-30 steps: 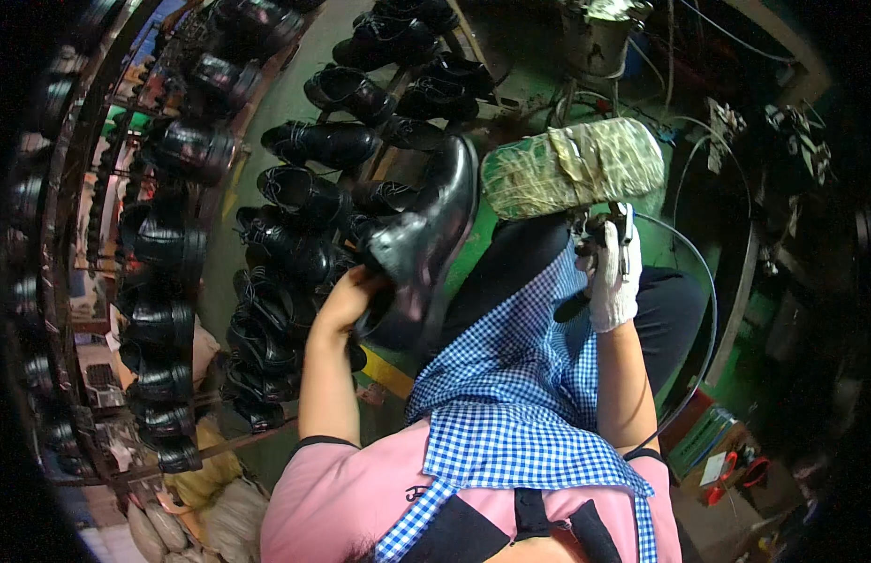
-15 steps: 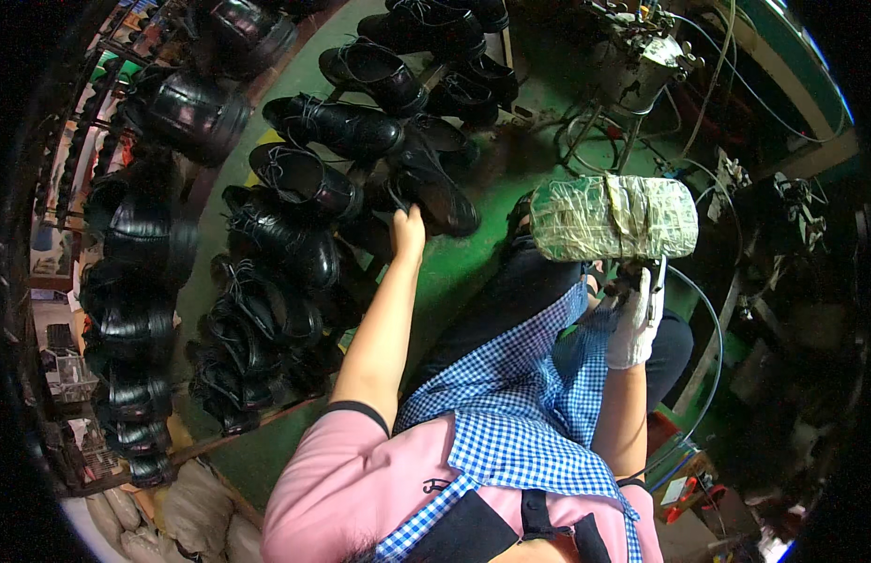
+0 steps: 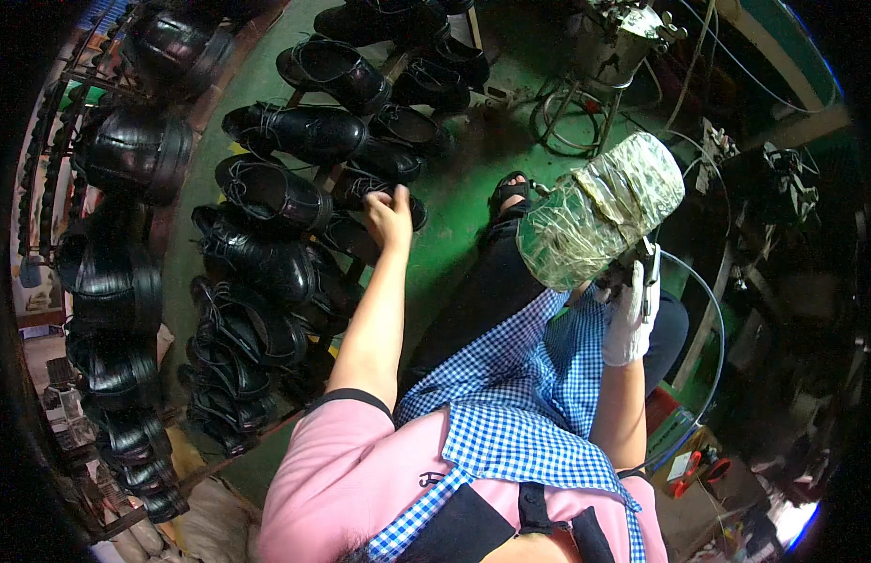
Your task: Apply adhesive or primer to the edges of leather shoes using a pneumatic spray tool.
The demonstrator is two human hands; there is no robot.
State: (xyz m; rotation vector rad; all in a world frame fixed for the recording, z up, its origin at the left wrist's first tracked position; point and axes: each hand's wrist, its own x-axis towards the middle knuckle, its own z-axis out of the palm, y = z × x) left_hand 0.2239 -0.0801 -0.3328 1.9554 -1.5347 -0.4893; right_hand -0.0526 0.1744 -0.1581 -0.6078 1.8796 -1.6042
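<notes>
My right hand (image 3: 630,314), in a white glove, grips the handle of what looks like a spray gun (image 3: 649,258), with a metal lever and a thin hose. A bulky block (image 3: 604,211) wrapped in clear film and tape covers its front and hides it. My bare left hand (image 3: 388,220) is over a black lace-up shoe (image 3: 412,214) at the inner side of the shoe rows. Its thumb stands apart from the bent fingers; whether the fingertips touch the shoe is hard to see. Another black shoe (image 3: 388,155) lies just beyond it.
More black shoes (image 3: 299,131) stand in rows on a low rack at my left. A further column of shoes (image 3: 135,155) runs at the far left. Ahead stand a metal pot (image 3: 609,52) on legs and coiled hose (image 3: 562,117). A blue hose (image 3: 717,357) loops at my right.
The tilted shoe my left hand held has been set down among the rows, and the hand has come off it. The wrapped block has turned, its right end now higher. My view has shifted right.
</notes>
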